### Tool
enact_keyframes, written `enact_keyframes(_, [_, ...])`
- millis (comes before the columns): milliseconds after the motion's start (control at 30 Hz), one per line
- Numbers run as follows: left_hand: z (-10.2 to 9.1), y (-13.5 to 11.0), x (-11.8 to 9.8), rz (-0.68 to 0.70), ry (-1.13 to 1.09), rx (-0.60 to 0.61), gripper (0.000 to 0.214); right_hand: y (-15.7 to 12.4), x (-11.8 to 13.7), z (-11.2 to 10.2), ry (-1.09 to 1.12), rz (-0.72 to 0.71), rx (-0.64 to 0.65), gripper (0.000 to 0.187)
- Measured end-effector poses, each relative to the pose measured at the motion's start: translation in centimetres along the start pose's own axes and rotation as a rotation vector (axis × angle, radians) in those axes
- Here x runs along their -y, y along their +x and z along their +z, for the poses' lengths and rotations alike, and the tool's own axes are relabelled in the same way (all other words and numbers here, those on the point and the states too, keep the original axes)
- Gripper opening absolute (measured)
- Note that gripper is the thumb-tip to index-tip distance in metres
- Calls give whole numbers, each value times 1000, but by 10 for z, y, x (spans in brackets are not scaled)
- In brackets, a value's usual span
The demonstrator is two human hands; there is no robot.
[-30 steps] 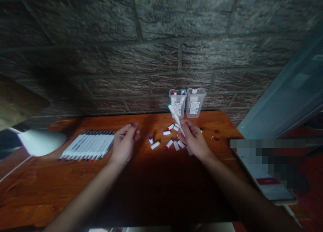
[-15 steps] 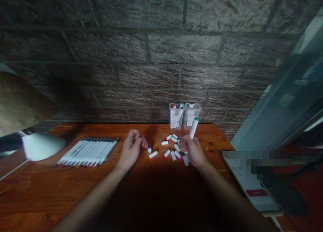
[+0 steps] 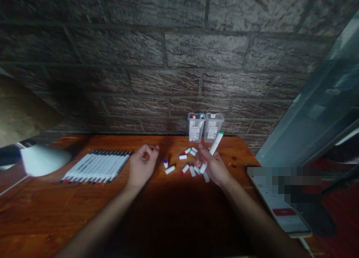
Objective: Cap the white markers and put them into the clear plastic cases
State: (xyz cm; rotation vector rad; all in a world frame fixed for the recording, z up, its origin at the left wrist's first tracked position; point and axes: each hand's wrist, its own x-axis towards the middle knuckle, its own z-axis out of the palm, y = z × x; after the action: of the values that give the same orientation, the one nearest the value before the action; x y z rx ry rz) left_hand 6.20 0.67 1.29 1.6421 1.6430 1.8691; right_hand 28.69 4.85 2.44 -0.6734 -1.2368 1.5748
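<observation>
My right hand is closed around a white marker with a green end cap that points up and away toward the wall. My left hand hovers over the wooden table with thumb and forefinger pinched together; whether anything is between them I cannot make out. Several loose marker caps with coloured tips lie scattered between the two hands. A row of several uncapped white markers lies side by side to the left of my left hand.
Two clear plastic marker boxes stand against the brick wall, the left one with a few markers in it. A white lamp head sits at the far left. A phone lies at the right table edge.
My right hand swung the marker from leaning left to leaning right. My left hand stayed near the caps and pinched its fingers. The camera tilted upward a little.
</observation>
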Motion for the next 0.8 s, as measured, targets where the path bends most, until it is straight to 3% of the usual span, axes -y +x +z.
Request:
enact_keyframes(67, [2, 1, -2, -50, -114, 10, 22, -2, 2, 3, -1, 13, 73, 55])
enact_keyframes(167, [3, -3, -10, -70, -147, 107, 21, -4, 5, 5, -9, 32, 99, 66])
enact_keyframes(300, [2, -17, -20, 39, -88, 391, 34, -8, 7, 6, -101, 23, 22, 62])
enact_keyframes(400, [6, -28, -25, 146, -73, 555, 25, -10, 6, 8, -153, -19, 11, 49])
enact_keyframes(500, [11, -32, -28, 192, -57, 513, 21, -10, 7, 11, -204, -77, -11, 38])
enact_keyframes(633, [13, -29, -32, 135, -78, 451, 29, -12, 11, 14, -198, -97, 9, 29])
enact_keyframes(733, [13, -28, -33, 93, -79, 459, 23, -12, 11, 15, -189, -90, 60, 28])
enact_keyframes(800, [13, -28, -33, 84, -64, 434, 20, -11, 10, 13, -165, -75, 13, 31])
